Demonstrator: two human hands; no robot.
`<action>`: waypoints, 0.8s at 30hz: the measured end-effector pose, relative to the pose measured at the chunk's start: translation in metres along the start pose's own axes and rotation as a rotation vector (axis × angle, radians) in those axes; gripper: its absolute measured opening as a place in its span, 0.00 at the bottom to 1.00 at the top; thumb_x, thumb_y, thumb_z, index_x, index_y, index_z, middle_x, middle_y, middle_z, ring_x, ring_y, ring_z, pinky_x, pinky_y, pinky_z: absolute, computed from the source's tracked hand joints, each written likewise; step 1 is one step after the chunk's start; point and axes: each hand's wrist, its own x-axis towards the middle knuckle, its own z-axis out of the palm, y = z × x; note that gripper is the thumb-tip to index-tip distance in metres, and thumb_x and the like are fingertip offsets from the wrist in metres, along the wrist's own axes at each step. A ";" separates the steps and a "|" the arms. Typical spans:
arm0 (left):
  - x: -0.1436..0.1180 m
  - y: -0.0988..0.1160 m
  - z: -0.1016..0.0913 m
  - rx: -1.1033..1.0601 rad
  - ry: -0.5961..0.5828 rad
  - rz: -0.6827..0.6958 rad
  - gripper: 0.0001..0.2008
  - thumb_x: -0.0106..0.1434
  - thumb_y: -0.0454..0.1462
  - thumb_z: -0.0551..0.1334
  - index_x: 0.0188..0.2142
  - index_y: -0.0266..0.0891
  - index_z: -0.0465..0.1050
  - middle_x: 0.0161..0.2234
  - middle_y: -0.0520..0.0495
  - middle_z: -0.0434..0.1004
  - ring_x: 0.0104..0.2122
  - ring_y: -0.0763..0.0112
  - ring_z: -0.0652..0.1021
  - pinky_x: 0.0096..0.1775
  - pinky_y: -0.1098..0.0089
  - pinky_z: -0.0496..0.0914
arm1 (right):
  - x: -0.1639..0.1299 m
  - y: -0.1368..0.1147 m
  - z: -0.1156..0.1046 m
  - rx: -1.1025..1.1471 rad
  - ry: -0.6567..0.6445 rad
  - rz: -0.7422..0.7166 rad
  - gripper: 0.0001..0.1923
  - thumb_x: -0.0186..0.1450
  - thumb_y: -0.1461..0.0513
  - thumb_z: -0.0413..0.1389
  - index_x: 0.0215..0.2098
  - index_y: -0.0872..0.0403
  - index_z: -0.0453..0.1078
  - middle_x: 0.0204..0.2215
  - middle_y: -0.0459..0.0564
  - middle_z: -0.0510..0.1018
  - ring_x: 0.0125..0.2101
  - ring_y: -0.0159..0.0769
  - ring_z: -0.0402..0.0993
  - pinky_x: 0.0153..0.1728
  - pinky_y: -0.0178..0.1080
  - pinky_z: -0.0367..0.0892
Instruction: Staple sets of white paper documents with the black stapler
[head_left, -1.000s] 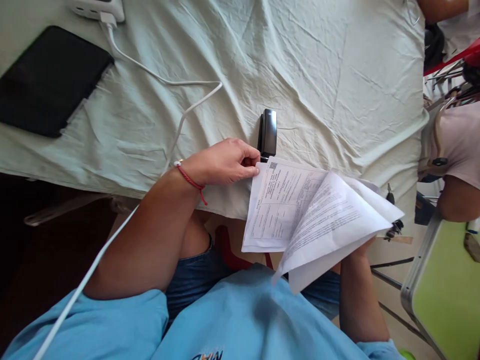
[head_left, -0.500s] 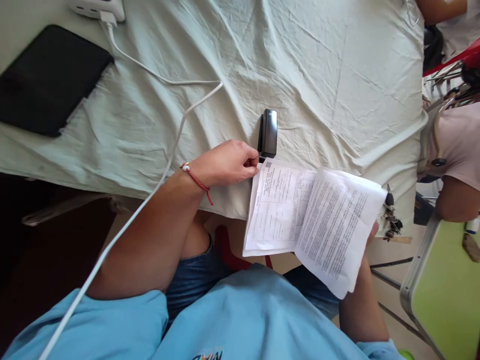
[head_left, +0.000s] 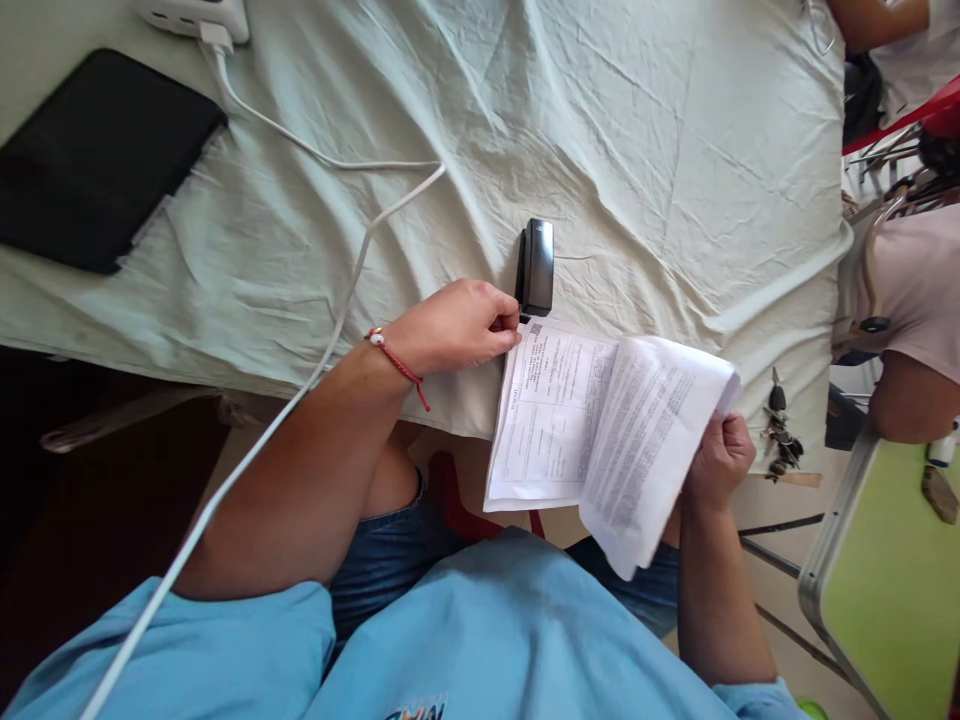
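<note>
1. A flat black case (head_left: 109, 160) lies at the far left of the pale tablecloth (head_left: 675, 240).
2. Just beyond it, a white block (head_left: 199, 15) has a white cable (head_left: 322, 155) plugged in, which bends and runs down past the left arm.
3. The left hand (head_left: 465, 325), a red bracelet (head_left: 401, 368) at its wrist, pinches the papers' upper-left corner between thumb and forefinger; the other fingers curl in.
4. A black stapler (head_left: 538, 268) stands lengthwise, its near end at that corner.
5. The papers (head_left: 551, 430) overhang the table edge, upper sheets folded over.
6. The right hand (head_left: 724, 455) grips the raised sheets' right edge, fingers curled closed.
7. Keys (head_left: 780, 425) lie near it.
</note>
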 end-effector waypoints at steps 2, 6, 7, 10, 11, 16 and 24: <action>0.001 0.000 0.001 0.012 0.005 -0.025 0.07 0.64 0.35 0.64 0.34 0.37 0.83 0.29 0.48 0.82 0.32 0.66 0.77 0.39 0.67 0.66 | 0.001 -0.002 0.001 0.029 0.031 0.003 0.31 0.65 0.37 0.65 0.29 0.51 0.61 0.23 0.38 0.58 0.27 0.28 0.51 0.28 0.35 0.51; 0.003 0.000 0.005 0.041 0.017 -0.062 0.05 0.60 0.31 0.65 0.33 0.38 0.82 0.31 0.48 0.83 0.33 0.66 0.79 0.36 0.68 0.66 | 0.001 -0.004 0.003 0.066 0.047 0.012 0.32 0.63 0.37 0.68 0.28 0.52 0.62 0.23 0.39 0.59 0.27 0.28 0.52 0.28 0.34 0.52; 0.004 0.000 0.006 0.051 0.021 -0.065 0.06 0.60 0.30 0.65 0.33 0.38 0.81 0.32 0.48 0.84 0.33 0.66 0.79 0.36 0.68 0.66 | 0.001 -0.004 0.003 0.072 0.046 0.015 0.32 0.62 0.38 0.68 0.28 0.52 0.62 0.23 0.39 0.60 0.27 0.28 0.52 0.28 0.34 0.52; 0.004 0.002 0.007 0.080 0.030 -0.072 0.07 0.60 0.30 0.64 0.34 0.38 0.81 0.32 0.48 0.84 0.33 0.65 0.80 0.35 0.67 0.66 | 0.001 -0.004 0.002 0.084 0.045 0.024 0.31 0.63 0.38 0.68 0.29 0.52 0.64 0.24 0.39 0.62 0.27 0.28 0.54 0.28 0.33 0.53; 0.004 0.002 0.007 0.086 0.030 -0.073 0.07 0.60 0.30 0.64 0.34 0.38 0.82 0.31 0.48 0.84 0.33 0.64 0.80 0.35 0.67 0.66 | 0.001 -0.003 0.002 0.086 0.044 0.026 0.31 0.62 0.38 0.69 0.29 0.52 0.64 0.24 0.39 0.62 0.28 0.28 0.54 0.28 0.33 0.54; 0.003 0.004 0.007 0.089 0.037 -0.071 0.06 0.61 0.30 0.64 0.34 0.38 0.82 0.32 0.48 0.84 0.33 0.64 0.80 0.35 0.66 0.67 | 0.002 -0.002 0.002 0.091 0.054 0.029 0.31 0.61 0.38 0.69 0.28 0.52 0.64 0.23 0.39 0.61 0.27 0.27 0.53 0.28 0.33 0.53; 0.003 0.001 0.008 0.062 0.050 -0.064 0.06 0.66 0.34 0.65 0.33 0.38 0.81 0.32 0.47 0.83 0.33 0.64 0.79 0.36 0.66 0.66 | 0.003 -0.002 0.000 0.111 0.037 0.034 0.31 0.61 0.39 0.70 0.27 0.52 0.63 0.23 0.39 0.60 0.27 0.27 0.52 0.28 0.33 0.51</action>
